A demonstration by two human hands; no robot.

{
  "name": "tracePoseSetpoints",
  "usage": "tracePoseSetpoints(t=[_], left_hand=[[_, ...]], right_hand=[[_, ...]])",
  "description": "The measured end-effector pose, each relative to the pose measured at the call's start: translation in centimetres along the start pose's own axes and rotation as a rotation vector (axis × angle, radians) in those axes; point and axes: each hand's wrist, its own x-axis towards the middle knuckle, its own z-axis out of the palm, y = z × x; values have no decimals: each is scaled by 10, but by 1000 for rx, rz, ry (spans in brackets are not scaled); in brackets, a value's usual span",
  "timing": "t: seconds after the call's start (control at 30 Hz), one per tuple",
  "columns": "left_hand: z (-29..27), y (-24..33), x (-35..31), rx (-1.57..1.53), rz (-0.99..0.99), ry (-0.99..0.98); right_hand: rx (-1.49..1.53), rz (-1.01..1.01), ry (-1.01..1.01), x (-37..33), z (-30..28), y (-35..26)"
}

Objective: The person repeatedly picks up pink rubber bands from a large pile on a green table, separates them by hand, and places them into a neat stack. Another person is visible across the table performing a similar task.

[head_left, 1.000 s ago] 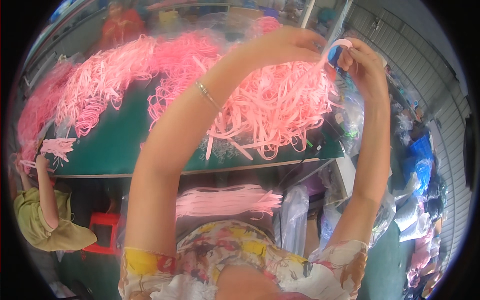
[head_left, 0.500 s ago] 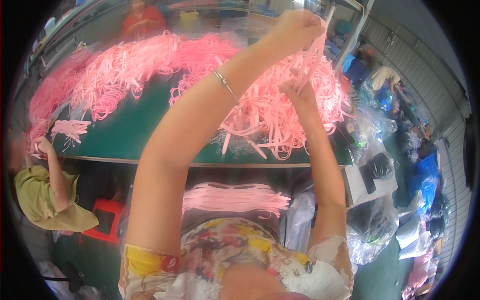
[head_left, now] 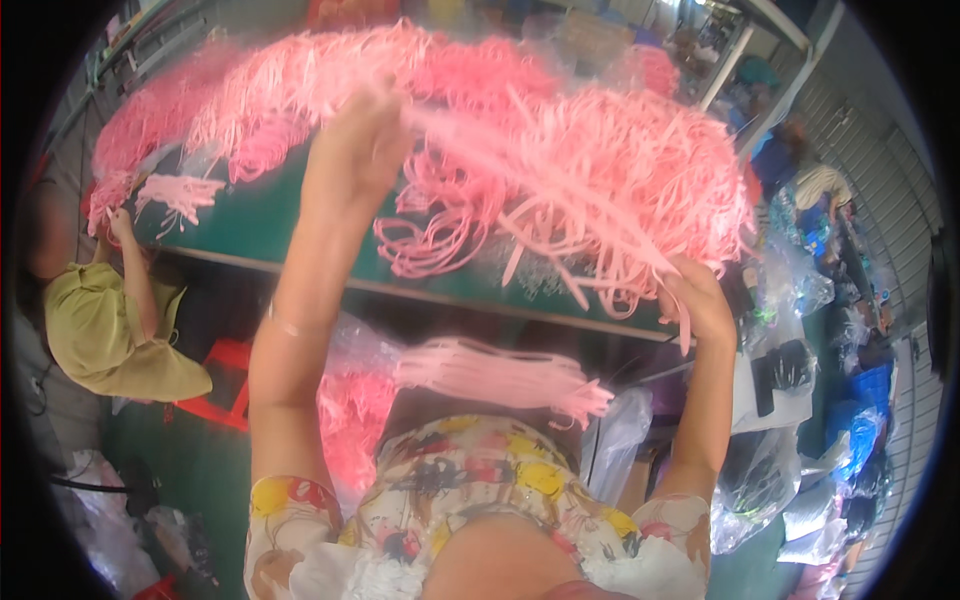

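A pink strap (head_left: 545, 178) runs taut and slanting between my hands, blurred by motion. My left hand (head_left: 362, 140), raised at the upper left over the table, is closed on the strap's far end; its fingers are smeared. My right hand (head_left: 703, 303), lower and to the right by the table's front edge, pinches the near end, and a short tail hangs below the fingers. Beneath the strap lies a large tangled heap of pink straps (head_left: 640, 150). Across my lap rests a flat bundle of pink straps (head_left: 500, 375).
The pink heap continues left along the green table (head_left: 350, 225). A co-worker in an olive top (head_left: 110, 325) handles pink straps at the left, near a red stool (head_left: 225, 385). A bag of pink straps (head_left: 355, 420) stands beside my lap. Plastic bags (head_left: 750, 490) lie at the right.
My left hand has swung left from the upper right, and my right hand has come down and rightward, so the strap is now stretched wide between them. The view has shifted.
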Motion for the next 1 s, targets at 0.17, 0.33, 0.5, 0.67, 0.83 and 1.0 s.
tracePoseSetpoints(t=[0.17,0.33,0.5,0.67,0.83,1.0], left_hand=[[-130,-65,-139,71,-430,27],[-217,-152,-248,30,-737,475],[-267,-187,-260,156,-786,547],[-272,-179,-255,434,-1007,535],[-280,-161,-253,655,-825,606],[-285,-140,-232,473,-397,635]], right_hand=[[-43,422,-180,-53,7,110],[77,619,-311,-88,23,244],[-93,670,-261,-95,30,271],[-887,327,-427,-99,22,254],[-1190,79,-225,-56,38,146],[-846,-260,396,100,-23,37]])
